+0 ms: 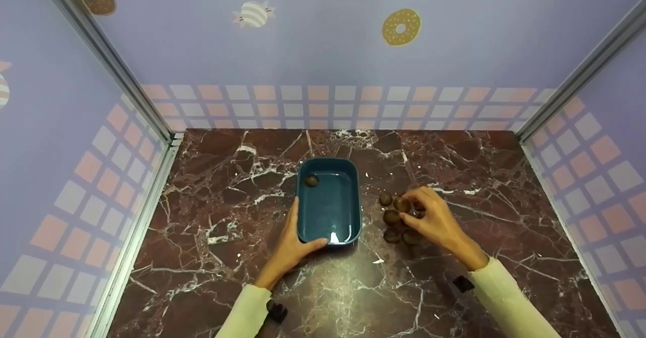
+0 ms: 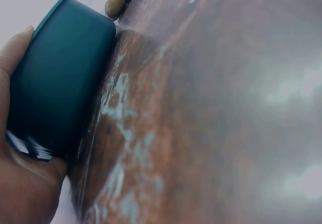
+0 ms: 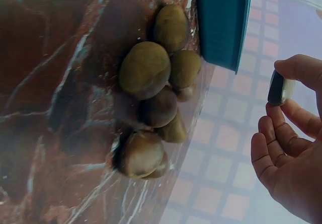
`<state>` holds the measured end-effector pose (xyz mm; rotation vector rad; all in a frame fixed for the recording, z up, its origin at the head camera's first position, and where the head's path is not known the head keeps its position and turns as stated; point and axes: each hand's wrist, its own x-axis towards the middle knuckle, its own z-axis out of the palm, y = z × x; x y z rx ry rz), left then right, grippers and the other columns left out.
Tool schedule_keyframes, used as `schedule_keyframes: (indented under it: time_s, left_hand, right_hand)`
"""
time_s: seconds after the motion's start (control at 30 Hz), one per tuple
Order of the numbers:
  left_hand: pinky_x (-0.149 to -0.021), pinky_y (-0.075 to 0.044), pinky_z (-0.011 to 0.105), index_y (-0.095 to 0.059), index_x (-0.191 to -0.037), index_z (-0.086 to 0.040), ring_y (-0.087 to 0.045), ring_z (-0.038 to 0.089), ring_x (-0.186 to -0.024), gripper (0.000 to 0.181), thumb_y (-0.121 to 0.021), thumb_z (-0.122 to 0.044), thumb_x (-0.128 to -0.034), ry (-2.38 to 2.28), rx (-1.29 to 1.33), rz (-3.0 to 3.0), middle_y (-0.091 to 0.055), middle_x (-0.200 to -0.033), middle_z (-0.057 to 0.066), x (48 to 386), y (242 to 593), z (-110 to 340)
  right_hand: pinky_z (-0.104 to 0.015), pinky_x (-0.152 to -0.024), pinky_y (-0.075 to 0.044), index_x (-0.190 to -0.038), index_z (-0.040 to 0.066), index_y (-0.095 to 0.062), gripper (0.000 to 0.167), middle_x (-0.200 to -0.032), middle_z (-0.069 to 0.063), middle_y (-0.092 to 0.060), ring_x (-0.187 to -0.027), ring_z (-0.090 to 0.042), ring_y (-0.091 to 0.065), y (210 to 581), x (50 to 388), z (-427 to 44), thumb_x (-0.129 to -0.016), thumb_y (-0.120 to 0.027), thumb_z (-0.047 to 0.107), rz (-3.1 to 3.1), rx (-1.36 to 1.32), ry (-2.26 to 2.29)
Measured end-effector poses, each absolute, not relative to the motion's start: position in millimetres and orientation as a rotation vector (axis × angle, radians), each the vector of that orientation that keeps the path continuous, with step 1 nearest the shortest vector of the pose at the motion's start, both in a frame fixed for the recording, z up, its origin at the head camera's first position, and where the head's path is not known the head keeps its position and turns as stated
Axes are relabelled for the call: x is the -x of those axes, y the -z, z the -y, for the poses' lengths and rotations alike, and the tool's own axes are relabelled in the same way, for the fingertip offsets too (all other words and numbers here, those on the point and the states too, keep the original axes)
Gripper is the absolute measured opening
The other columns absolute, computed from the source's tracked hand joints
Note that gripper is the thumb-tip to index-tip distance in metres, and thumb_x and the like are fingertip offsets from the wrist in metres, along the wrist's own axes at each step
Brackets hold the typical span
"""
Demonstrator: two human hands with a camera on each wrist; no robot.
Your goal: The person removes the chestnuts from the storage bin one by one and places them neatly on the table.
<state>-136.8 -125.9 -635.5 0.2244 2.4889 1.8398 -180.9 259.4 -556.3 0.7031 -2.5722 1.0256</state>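
A dark teal rectangular dish (image 1: 330, 204) stands on the marble surface with one chestnut (image 1: 311, 180) in its far left corner. My left hand (image 1: 291, 239) holds the dish at its near left corner, fingers along the left side and thumb at the near end. Right of the dish, several brown chestnuts (image 3: 145, 70) lie clustered on the surface. Above them, my right hand (image 1: 435, 219) pinches one chestnut (image 3: 278, 88) between thumb and fingertips. In the right wrist view, the held chestnut is raised clear of the others.
Dark red marble with white veins forms the tabletop (image 1: 242, 176). A lilac back wall (image 1: 323, 50) with printed sweets and side walls with metal edge strips enclose it. Small pale flecks lie around the chestnuts and in front of the dish.
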Motion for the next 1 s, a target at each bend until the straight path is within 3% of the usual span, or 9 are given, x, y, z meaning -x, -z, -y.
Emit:
schedule_keyframes:
  time_s: [0.2, 0.63, 1.0]
  left_hand:
    - [-0.133, -0.016, 0.062, -0.007, -0.179, -0.013, -0.012, 0.04, -0.168, 0.135, -0.099, -0.04, -0.0834, -1.841, -0.23, -2.482, -0.009, -0.183, 0.02, 137, 635, 125]
    - [-0.132, -0.015, 0.065, -0.006, -0.179, -0.013, -0.01, 0.039, -0.169, 0.135, -0.098, -0.039, -0.0847, -1.859, -0.21, -2.457, -0.006, -0.184, 0.018, 136, 634, 125]
    - [-0.132, -0.015, 0.067, -0.006, -0.179, -0.012, -0.009, 0.041, -0.169, 0.135, -0.099, -0.036, -0.0841, -1.856, -0.204, -2.459, -0.006, -0.184, 0.018, 136, 635, 125]
  right_hand:
    - [-0.044, -0.083, -0.059, -0.109, 0.002, -0.076, 0.037, -0.105, -0.009, -0.07, -0.097, -0.027, -0.065, 562, 174, -272, -0.078, -0.095, -0.003, 2.566, -0.67, -1.048]
    - [-0.041, -0.074, -0.056, -0.109, 0.0, -0.076, 0.038, -0.102, -0.009, -0.071, -0.089, -0.03, -0.065, 580, 157, -293, -0.077, -0.094, -0.008, 2.555, -0.601, -1.028]
    - [-0.036, -0.082, -0.052, -0.109, 0.003, -0.076, 0.042, -0.102, -0.005, -0.074, -0.095, -0.024, -0.066, 602, 142, -301, -0.075, -0.096, -0.009, 2.602, -0.563, -0.992]
